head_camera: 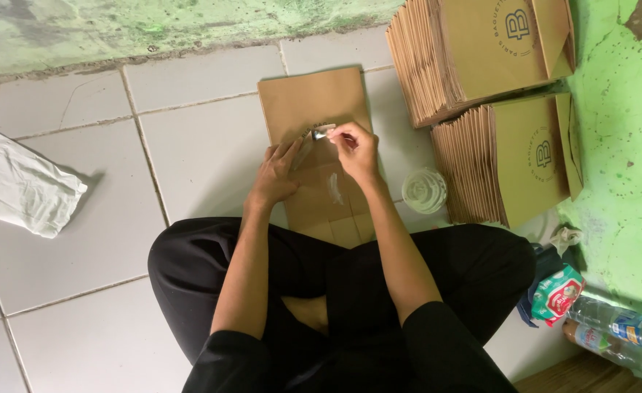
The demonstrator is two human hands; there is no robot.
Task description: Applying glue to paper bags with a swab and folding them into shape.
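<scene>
1. Right hand (355,148) pinched a small metal tool, probably a spoon (321,133), fingers drawn together round its handle, tip resting on the flat brown paper bag (313,109).
2. Left hand (276,173) lay open, fingers spread and pressed flat on the bag just beside the tool.
3. We recorded the bag lying flat on the white tiled floor (197,145), directly ahead of our crossed legs, its near end against our lap.
4. Handling judgement: the bag looked light, thin and limp; it would likely slide on smooth tile unless pinned, and crease if gripped hard. Best held by flat palm pressure or at a folded edge. A pale smear (335,188) on it may be wet glue, so we would keep fingers off that patch.
5. Nearby: a clear plastic cup (424,191) just right of the bag; two stacks of folded bags (495,109) further right; a white cloth (22,185) well apart to the left.
6. Hard to make out: the tool's working end was too small to identify; the cup's contents were unclear; the bag's near end was hidden by our wrists and legs.
</scene>
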